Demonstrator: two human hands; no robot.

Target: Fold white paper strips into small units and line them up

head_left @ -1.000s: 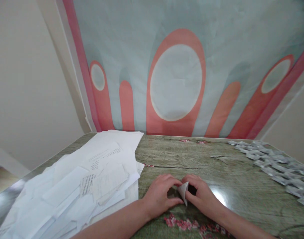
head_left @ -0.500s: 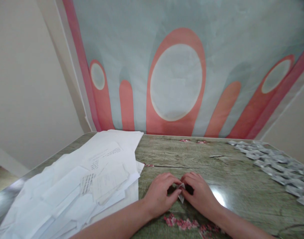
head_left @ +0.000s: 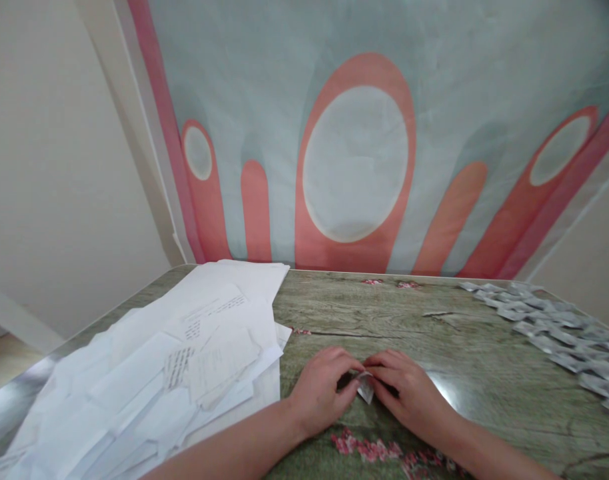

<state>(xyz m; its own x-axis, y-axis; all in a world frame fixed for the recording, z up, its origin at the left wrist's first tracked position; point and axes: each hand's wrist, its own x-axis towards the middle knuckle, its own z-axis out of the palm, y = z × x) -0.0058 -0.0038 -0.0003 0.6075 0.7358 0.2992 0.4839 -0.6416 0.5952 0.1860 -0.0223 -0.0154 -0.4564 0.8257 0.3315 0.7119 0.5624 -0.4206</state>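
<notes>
A small folded piece of whitish paper (head_left: 365, 388) shows between my two hands, just above the wood-patterned table. My left hand (head_left: 322, 387) pinches its left side between thumb and fingers. From the other side my right hand (head_left: 407, 387) touches the piece, its fingertips meeting those of my left hand at the top edge. My fingers cover part of the paper.
Loose white sheets and printed scraps (head_left: 224, 360) are piled on the left of the table (head_left: 334, 303). Rows of small folded grey-white pieces (head_left: 549, 320) lie at the right. A patterned sheet (head_left: 354, 167) hangs behind the far edge.
The fingers of my right hand have shifted and straightened a little over the paper, and more of the piece's lower part shows. The view has moved slightly.
</notes>
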